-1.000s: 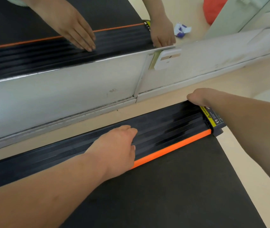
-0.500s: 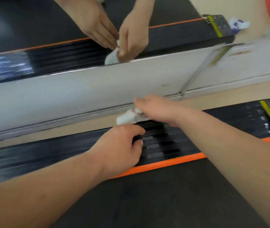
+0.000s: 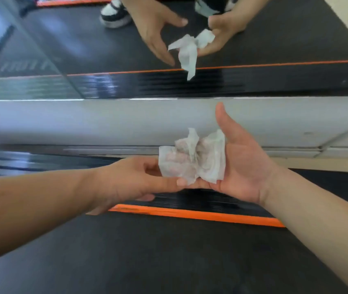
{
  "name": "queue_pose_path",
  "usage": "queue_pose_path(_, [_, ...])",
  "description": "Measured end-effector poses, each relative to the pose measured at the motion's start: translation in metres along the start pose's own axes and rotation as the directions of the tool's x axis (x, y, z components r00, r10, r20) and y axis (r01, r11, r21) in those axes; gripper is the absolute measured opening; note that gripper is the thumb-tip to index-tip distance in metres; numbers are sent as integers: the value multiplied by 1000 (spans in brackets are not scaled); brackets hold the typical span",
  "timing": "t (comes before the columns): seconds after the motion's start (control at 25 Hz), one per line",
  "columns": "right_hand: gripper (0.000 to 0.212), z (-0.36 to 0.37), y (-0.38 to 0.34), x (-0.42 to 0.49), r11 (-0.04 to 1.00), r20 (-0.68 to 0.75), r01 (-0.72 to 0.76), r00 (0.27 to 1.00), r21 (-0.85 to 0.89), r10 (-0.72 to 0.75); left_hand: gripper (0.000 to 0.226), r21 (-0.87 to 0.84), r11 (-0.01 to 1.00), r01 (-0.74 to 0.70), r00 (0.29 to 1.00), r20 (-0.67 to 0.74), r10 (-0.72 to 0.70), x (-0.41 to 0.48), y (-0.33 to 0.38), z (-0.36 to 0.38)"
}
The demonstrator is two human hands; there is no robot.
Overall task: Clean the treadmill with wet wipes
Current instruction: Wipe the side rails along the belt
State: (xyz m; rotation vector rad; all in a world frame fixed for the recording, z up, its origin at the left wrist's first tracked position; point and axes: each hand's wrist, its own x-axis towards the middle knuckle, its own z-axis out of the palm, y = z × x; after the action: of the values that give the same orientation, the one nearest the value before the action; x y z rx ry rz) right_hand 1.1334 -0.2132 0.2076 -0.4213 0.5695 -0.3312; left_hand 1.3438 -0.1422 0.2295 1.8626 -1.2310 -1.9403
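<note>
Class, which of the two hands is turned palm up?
The right hand: its open palm faces up with the wet wipe lying on it. The left hand shows its back and reaches the wipe's edge.

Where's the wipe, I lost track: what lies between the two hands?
Head view: the wet wipe, resting on the right hand, its edge touched by the left hand.
</note>
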Motion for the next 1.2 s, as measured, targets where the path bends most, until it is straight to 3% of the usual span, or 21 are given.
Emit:
queue_pose_path(0.08, [58,42,20,26,975,-41,-28,999,-221,20,54,-215,976,-23,998,51,34,-28,-21,-22])
queue_pose_path(0.16, [34,79,40,55,853,-130,-74,991,-516,8,53,-395,917,-52,997,39,73,-54,-53,-39])
queue_pose_path(0.2, [28,98,49,71,723,-139,-89,990,-685,-10,55,-470,880,-64,996,20,83,-68,-73,-48])
queue_pose_path(0.28, [37,143,67,102,300,-54,-58,998,-952,20,59,-611,784,-104,994,-36,104,-96,-117,-66])
queue_pose_path(0.32, [43,167,75,116,103,-14,-23,996,-994,91,60,-675,727,-130,992,-86,97,-110,-141,-75])
queue_pose_path(0.4, [46,219,95,145,-148,7,47,967,-988,256,62,-784,589,-197,976,-212,44,-137,-189,-90])
queue_pose_path(0.44, [45,242,106,160,-189,-5,59,946,-980,323,62,-824,516,-236,963,-269,11,-149,-212,-96])
queue_pose_path(0.52, [44,282,140,192,-176,-9,76,899,-982,439,63,-864,390,-318,931,-362,-42,-170,-256,-101])
queue_pose_path(0.68, [40,307,196,237,-209,-5,127,844,-970,536,51,-860,253,-443,871,-480,-108,-186,-317,-104])
queue_pose_path(0.88, [40,310,224,253,-188,42,133,905,-973,423,29,-874,64,-482,820,-475,-318,-179,-353,-98])
queue_pose_path(1.0, [27,302,225,251,-183,94,171,924,-968,370,33,-872,-105,-478,849,-428,-311,-175,-344,-105])
queue_pose_path(1.04, [25,299,223,250,-122,100,149,936,-981,337,49,-865,-170,-472,870,-426,-248,-176,-338,-109])
queue_pose_path(1.12, [21,294,215,247,103,70,40,952,-994,300,89,-859,-233,-456,890,-445,-98,-177,-330,-114])
queue_pose_path(1.2, [20,288,207,245,236,46,-27,954,-971,296,103,-850,-232,-473,880,-470,-69,-177,-321,-114])
